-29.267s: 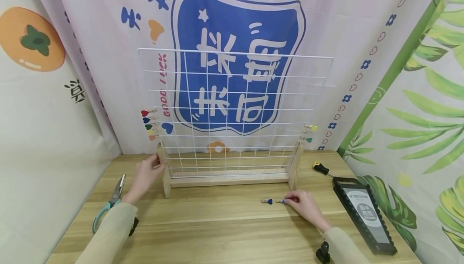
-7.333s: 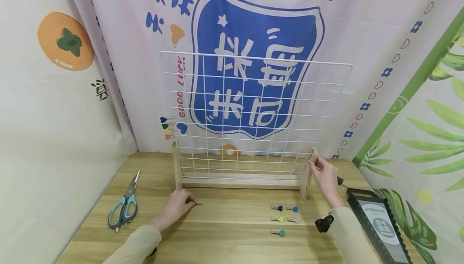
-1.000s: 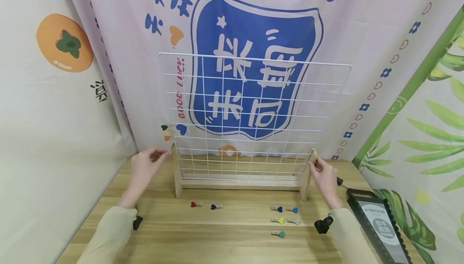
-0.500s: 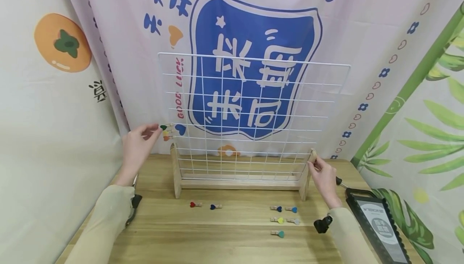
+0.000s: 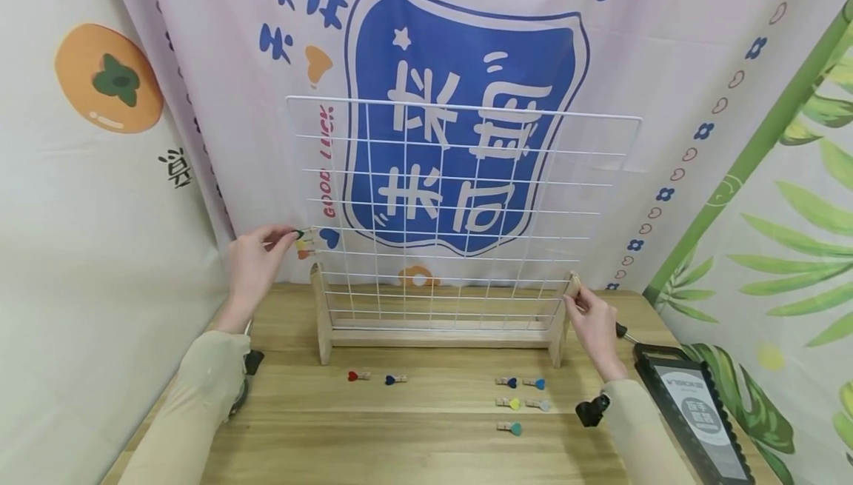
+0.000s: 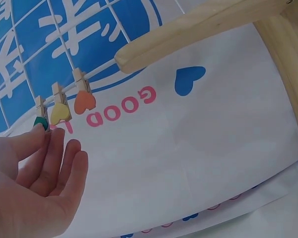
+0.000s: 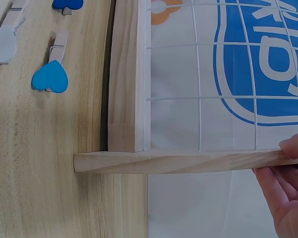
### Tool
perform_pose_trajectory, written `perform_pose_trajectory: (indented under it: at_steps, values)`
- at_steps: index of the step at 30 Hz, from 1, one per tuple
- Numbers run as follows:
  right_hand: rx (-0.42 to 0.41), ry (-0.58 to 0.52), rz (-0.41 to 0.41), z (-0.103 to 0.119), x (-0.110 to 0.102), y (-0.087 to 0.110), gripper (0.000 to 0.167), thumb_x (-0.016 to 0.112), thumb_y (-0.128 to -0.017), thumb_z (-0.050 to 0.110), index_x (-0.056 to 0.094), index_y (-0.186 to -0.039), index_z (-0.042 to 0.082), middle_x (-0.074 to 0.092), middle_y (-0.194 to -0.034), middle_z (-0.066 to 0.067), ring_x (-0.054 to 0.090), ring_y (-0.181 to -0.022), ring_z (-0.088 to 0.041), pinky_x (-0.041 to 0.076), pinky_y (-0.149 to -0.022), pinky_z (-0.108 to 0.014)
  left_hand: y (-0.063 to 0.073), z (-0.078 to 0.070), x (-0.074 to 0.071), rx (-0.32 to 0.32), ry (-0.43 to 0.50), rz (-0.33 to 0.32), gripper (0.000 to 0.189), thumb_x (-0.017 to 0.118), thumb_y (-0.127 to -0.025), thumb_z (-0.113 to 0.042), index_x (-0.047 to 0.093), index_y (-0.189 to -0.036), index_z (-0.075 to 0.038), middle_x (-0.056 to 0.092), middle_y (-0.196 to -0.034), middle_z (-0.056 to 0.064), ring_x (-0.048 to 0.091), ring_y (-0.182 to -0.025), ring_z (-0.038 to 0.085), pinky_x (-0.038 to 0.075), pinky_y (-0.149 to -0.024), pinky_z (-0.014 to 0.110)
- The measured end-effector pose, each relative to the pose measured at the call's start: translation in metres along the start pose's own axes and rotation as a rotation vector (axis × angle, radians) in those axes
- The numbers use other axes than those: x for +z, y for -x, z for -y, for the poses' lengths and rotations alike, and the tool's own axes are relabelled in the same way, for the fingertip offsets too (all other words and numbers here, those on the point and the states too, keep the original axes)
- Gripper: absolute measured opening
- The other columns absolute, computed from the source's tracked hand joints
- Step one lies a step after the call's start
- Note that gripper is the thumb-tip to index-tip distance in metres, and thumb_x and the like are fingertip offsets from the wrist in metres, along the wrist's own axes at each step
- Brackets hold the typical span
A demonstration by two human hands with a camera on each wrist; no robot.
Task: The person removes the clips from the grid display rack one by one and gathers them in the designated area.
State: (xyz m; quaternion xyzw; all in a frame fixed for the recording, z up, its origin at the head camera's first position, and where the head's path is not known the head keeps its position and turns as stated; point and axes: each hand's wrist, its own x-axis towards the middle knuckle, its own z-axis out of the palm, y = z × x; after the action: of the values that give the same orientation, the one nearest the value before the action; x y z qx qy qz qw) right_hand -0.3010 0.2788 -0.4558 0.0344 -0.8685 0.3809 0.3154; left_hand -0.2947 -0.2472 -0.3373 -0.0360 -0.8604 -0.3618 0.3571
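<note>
At the left edge of the white wire grid [image 5: 440,174], my left hand [image 5: 256,263] pinches a small wooden clothespin with a green heart [image 6: 41,122] between thumb and forefinger. That clothespin still sits on the grid's side wire. Beside it are clipped a yellow-heart clothespin [image 6: 60,110] and an orange-heart clothespin [image 6: 84,99]. My right hand [image 5: 595,326] grips the upper end of the right wooden upright [image 6: 188,34] of the stand [image 5: 440,338], thumb on one side and fingers on the other.
On the table lie a red-heart clothespin [image 5: 358,376] and a dark-blue one [image 5: 396,379]. Several more, including a teal one [image 5: 509,429], lie at the right. A black case [image 5: 696,403] and a screwdriver [image 5: 623,332] are at far right. My left forearm mostly covers the scissors.
My left hand has risen from beside the left upright to the green-heart clothespin and now pinches it. Earlier, the red and dark-blue clothespins left the grid's left edge for the table. The right hand stays put.
</note>
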Motion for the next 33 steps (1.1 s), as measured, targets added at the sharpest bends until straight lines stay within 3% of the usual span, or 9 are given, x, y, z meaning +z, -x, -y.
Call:
perform_pose_trajectory:
  at_steps: [7,9,12,15,20,24,29,33]
  values:
    - [-0.008,-0.003,-0.001,0.002,0.001,0.0,0.027,0.064,-0.093,0.0,0.065,-0.116,-0.013,0.069,-0.106,-0.034,0.071,-0.096,-0.047,0.058,-0.079,-0.05,-0.001,0.002,0.0,0.017,0.015,-0.048,0.017,0.068,-0.093,-0.01,0.074,-0.096,0.006,0.075,-0.094,0.025,0.074,-0.083,0.037,0.031,-0.063,-0.008]
    - [-0.007,-0.005,0.0,0.002,0.001,0.001,0.027,0.064,-0.093,0.0,0.065,-0.116,-0.013,0.069,-0.106,-0.034,0.071,-0.096,-0.047,0.058,-0.079,-0.05,0.0,0.003,-0.001,0.017,0.028,-0.067,0.017,0.069,-0.092,-0.009,0.074,-0.095,0.006,0.075,-0.093,0.025,0.073,-0.075,0.017,0.033,-0.063,-0.008]
    - [-0.002,-0.004,-0.005,0.002,0.001,0.001,0.028,0.064,-0.092,0.0,0.064,-0.117,-0.013,0.069,-0.106,-0.034,0.071,-0.095,-0.047,0.058,-0.079,-0.05,0.001,0.003,-0.004,0.014,0.069,-0.088,0.016,0.069,-0.091,-0.007,0.074,-0.095,0.008,0.075,-0.093,0.026,0.059,-0.07,-0.015,0.036,-0.065,-0.008]
    - [-0.004,-0.004,-0.011,0.002,0.0,0.001,0.028,0.064,-0.093,0.0,0.064,-0.117,-0.013,0.069,-0.105,-0.035,0.071,-0.095,-0.047,0.058,-0.079,-0.05,0.002,0.003,-0.009,0.0,0.097,-0.093,0.017,0.069,-0.092,-0.007,0.073,-0.097,0.009,0.074,-0.095,0.028,0.046,-0.07,-0.029,0.037,-0.067,-0.008]
    - [-0.019,-0.004,-0.022,0.001,0.0,0.001,0.027,0.065,-0.092,0.0,0.066,-0.116,-0.012,0.07,-0.103,-0.034,0.072,-0.092,-0.047,0.058,-0.076,-0.049,0.01,0.002,-0.016,-0.048,0.084,-0.083,0.02,0.068,-0.094,-0.012,0.073,-0.1,0.006,0.075,-0.099,0.025,0.047,-0.072,-0.027,0.039,-0.067,-0.007]
    - [-0.031,0.0,-0.028,0.0,0.001,0.001,0.027,0.065,-0.091,-0.001,0.066,-0.116,-0.012,0.07,-0.103,-0.034,0.072,-0.091,-0.046,0.058,-0.075,-0.047,0.023,0.002,-0.02,-0.086,0.112,-0.063,0.022,0.067,-0.094,-0.014,0.072,-0.102,0.006,0.074,-0.1,0.025,0.049,-0.073,-0.027,0.042,-0.067,-0.006]
    - [-0.037,-0.003,-0.033,0.001,0.001,0.001,0.028,0.065,-0.091,-0.001,0.066,-0.116,-0.012,0.07,-0.102,-0.035,0.072,-0.09,-0.047,0.058,-0.074,-0.047,0.051,0.003,-0.016,-0.132,0.101,0.064,0.026,0.067,-0.095,-0.021,0.071,-0.108,0.001,0.074,-0.106,0.023,0.053,-0.074,-0.025,0.046,-0.066,-0.002]
    - [-0.035,-0.005,-0.032,0.002,0.0,0.001,0.028,0.065,-0.091,-0.001,0.065,-0.117,-0.013,0.07,-0.103,-0.035,0.072,-0.09,-0.047,0.058,-0.074,-0.046,0.077,0.004,0.0,-0.095,0.082,0.162,0.022,0.069,-0.093,-0.018,0.072,-0.107,-0.001,0.076,-0.102,0.02,0.071,-0.081,0.006,0.051,-0.069,0.003]
